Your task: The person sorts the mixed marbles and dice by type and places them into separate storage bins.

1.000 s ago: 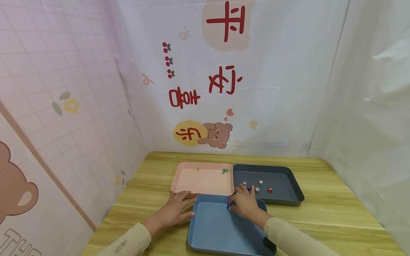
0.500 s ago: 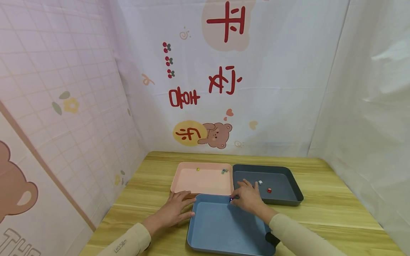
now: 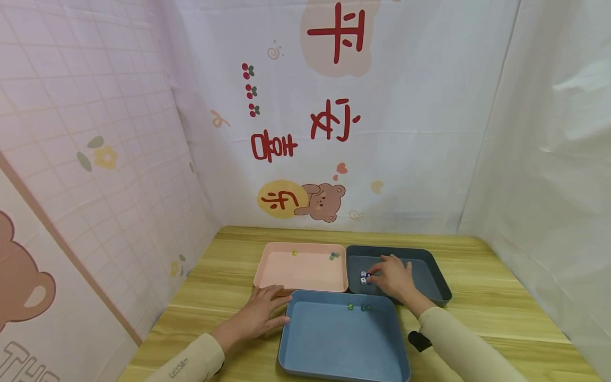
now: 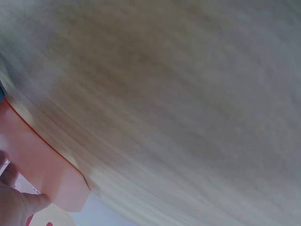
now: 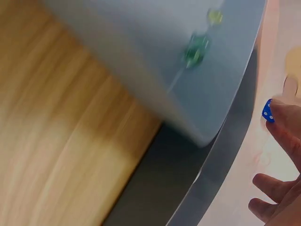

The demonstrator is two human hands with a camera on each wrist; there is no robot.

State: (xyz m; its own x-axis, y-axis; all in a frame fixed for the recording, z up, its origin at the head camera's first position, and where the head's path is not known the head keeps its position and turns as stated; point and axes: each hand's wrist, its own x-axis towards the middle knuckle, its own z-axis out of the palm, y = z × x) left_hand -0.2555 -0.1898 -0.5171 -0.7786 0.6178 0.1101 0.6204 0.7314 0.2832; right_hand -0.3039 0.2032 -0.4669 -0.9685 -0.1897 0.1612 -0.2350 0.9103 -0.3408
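Observation:
My right hand [image 3: 395,277] is over the dark grey tray [image 3: 436,276], pinching a blue die [image 5: 268,111] with white dots between thumb and finger. Beside its fingertips in the head view sit two white dice [image 3: 363,280]. The hand covers part of the dark tray's floor. My left hand [image 3: 261,312] lies with fingers extended near the left rim of the blue tray [image 3: 343,345] and the front edge of the pink tray [image 3: 300,270]. Small green and teal translucent pieces [image 3: 365,307] lie near the blue tray's far wall.
A yellow piece [image 3: 294,253] and a small teal and green cluster [image 3: 334,255] lie in the pink tray. The three trays stand close together on a wood-grain table [image 3: 496,318]. Printed white cloth [image 3: 406,159] rises behind it and at both sides.
My right hand has carried the blue die from the blue tray's far edge rightward and away, over the dark tray. It now hides the red die. My left hand has stayed put.

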